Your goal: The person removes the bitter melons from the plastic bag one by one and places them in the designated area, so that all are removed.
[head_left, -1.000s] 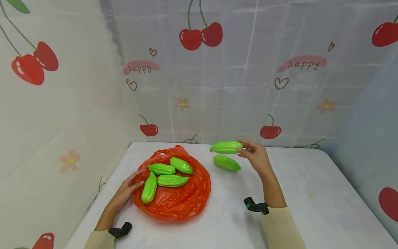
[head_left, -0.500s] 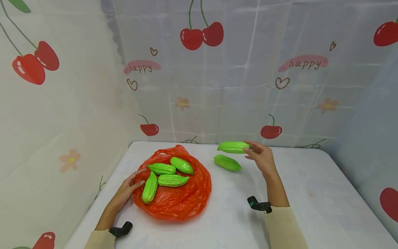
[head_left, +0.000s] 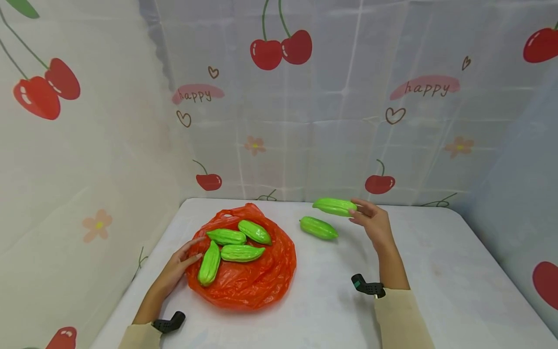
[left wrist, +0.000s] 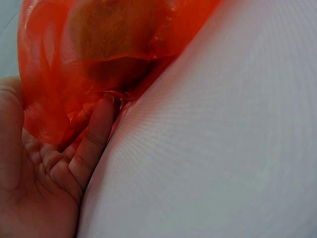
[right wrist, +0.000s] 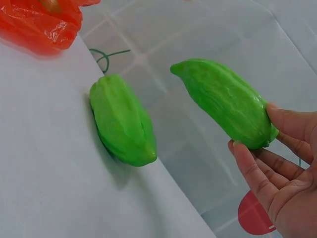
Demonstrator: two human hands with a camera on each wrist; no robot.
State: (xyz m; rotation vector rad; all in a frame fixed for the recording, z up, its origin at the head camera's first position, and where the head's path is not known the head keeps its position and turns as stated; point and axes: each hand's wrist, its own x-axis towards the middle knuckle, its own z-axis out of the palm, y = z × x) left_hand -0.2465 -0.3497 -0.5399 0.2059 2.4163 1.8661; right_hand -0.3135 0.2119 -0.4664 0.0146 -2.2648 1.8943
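My right hand (head_left: 372,224) grips one end of a glossy, ridged green bitter melon (head_left: 334,207) between thumb and fingers, raised above the table. Its pointed end faces left, away from the palm in the right wrist view. Just below it in the head view, a second bitter melon (head_left: 318,228) lies on the table. My left hand (head_left: 176,266) holds the left edge of a crumpled red plastic bag (head_left: 261,286), with plastic between its thumb and fingers (left wrist: 96,129); some fingertips are hidden by the bag. Several bitter melons (head_left: 242,253) lie on the bag.
A white table (head_left: 436,271) carries everything. Pale sheets with printed cherries (head_left: 379,184) hang behind it and at both sides. A black wrist camera (head_left: 368,286) is strapped on the right wrist, another wrist camera (head_left: 169,322) on the left.
My right hand has moved to the right with the bitter melon, away from the bag; the melon now tilts slightly. My left hand, the bag and the other melons have stayed put.
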